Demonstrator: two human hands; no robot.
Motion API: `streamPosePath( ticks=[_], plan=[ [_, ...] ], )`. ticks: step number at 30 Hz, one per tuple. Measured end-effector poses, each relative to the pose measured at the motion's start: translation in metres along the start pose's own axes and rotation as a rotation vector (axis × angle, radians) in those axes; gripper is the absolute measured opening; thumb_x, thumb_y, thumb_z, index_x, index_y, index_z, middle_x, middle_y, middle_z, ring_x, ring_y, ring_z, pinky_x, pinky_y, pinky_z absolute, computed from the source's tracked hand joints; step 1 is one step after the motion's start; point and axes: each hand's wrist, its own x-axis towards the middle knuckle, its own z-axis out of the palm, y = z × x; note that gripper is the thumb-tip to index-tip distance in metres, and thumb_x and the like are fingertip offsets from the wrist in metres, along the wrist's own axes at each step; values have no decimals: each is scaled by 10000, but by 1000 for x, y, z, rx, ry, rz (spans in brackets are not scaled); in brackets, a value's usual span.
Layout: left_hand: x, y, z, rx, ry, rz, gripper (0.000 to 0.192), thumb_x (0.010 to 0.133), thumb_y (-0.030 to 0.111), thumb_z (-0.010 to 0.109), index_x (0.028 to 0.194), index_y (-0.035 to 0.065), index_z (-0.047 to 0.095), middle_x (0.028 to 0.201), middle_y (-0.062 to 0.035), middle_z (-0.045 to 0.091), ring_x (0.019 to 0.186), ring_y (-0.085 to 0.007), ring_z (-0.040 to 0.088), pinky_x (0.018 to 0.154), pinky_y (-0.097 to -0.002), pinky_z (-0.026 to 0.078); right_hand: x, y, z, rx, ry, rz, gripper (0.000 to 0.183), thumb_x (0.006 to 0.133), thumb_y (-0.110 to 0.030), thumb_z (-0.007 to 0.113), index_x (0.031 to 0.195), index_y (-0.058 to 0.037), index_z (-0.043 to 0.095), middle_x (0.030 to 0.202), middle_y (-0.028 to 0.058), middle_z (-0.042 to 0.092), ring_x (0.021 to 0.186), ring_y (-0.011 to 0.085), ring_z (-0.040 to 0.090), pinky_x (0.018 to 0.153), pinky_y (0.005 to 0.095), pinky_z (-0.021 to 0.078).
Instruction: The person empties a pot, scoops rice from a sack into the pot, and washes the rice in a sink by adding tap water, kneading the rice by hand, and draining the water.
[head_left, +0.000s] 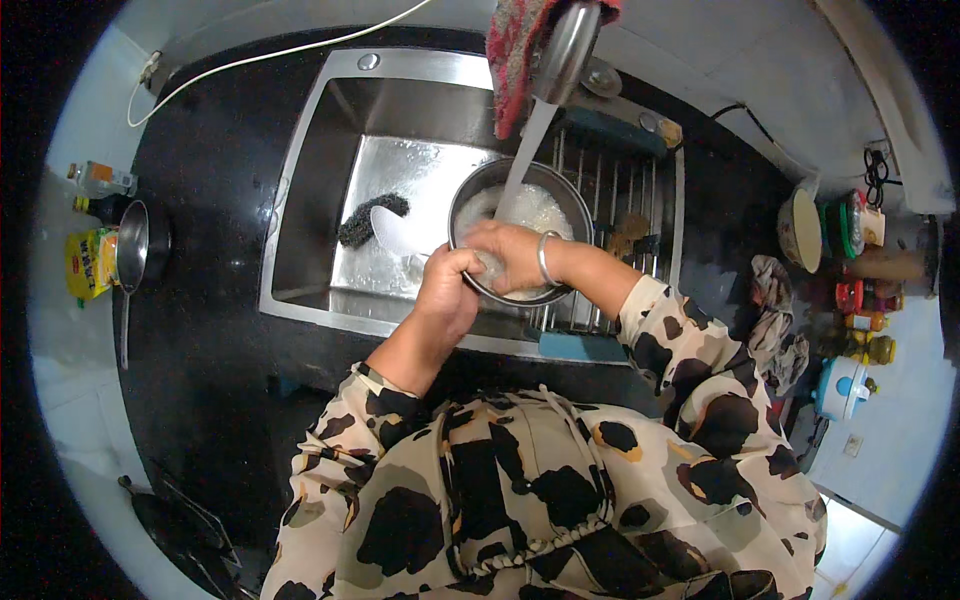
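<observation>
A round metal pot (587, 217) is held over the right part of a stainless steel sink (300, 247), with cloudy, frothy water inside. Water runs into it from a metal faucet (570, 56). My left hand (448, 289) grips the pot's near left rim, thumb on top. My right hand (510, 251), with a bangle at the wrist, reaches into the pot; its fingers are partly blurred and partly under the water, so whether they hold anything is unclear. A white plastic scoop or spatula (394, 231) lies in the sink beside a dark scouring pad (360, 225).
A metal drying rack (634, 180) spans the sink's right side. A red and grey cloth (512, 60) hangs by the faucet. On the black counter, a long-handled ladle (133, 247) lies left; a crumpled rag (772, 300) and an enamel bowl (802, 231) are right.
</observation>
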Motion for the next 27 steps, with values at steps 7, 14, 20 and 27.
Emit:
streamPosePath(
  ticks=[7,14,20,27],
  plan=[
    [-8,4,-1,-61,32,-16,290,620,39,467,872,-76,553,909,-154,602,848,-264,587,830,-357,456,4,-19,-33,-208,-390,340,312,671,-81,589,982,-80,599,893,190,611,861,354,582,758,405,459],
    [-12,18,17,-92,5,19,401,613,-16,467,1011,-62,492,909,-103,563,822,-194,550,794,-316,446,12,15,-54,-289,-440,431,409,667,-119,634,1057,-26,553,981,222,585,937,341,565,817,381,450],
    [-6,9,17,-179,45,53,385,604,-13,477,986,-53,497,901,-94,556,815,-197,537,785,-305,435,1,2,-33,53,-503,530,757,528,-173,755,1188,19,437,1068,216,553,1019,316,530,880,336,418],
    [-15,13,20,-98,35,94,406,595,-25,463,999,-47,499,905,-89,549,824,-186,527,771,-295,429,0,-1,6,315,-30,616,533,652,-85,677,1152,-30,499,890,140,606,833,222,583,773,298,457]
  ],
)
